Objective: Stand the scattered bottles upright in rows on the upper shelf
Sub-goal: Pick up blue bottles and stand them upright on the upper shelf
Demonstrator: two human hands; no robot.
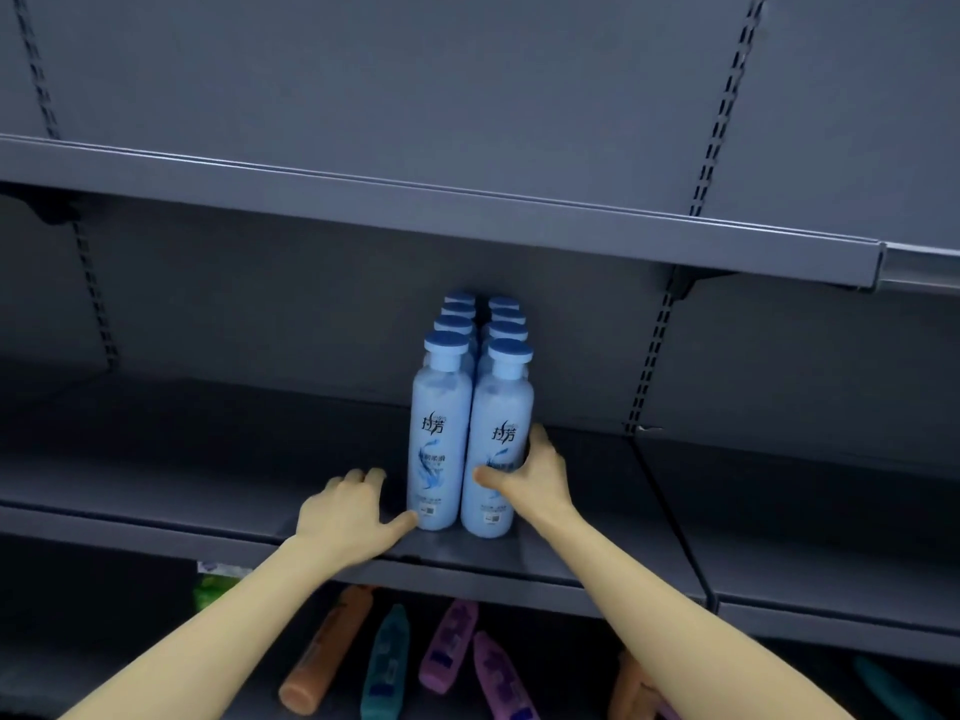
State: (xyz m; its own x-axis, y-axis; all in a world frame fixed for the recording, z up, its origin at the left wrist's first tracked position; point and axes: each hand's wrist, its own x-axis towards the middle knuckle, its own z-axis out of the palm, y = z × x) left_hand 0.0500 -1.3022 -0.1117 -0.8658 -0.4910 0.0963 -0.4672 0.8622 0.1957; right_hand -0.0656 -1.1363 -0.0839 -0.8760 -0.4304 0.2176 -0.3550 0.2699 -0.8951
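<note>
Gripping the front right bottle, the right hand curls thumb and fingers round its lower half; the left hand, fingers loosely bent, touches its thumb to the front left bottle. Both front two upright rows on the shelf; loose bottles lie below.

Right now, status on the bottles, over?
Right hand grips front-right pale blue plastic bottle, upright on grey metal shelf. Left hand, thumb touching front-left pale blue bottle. Coloured bottles lie below; nothing in the way.

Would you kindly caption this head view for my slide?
Two upright rows shelved: right hand grips the front right bottle, left hand touches the front left bottle.
</note>
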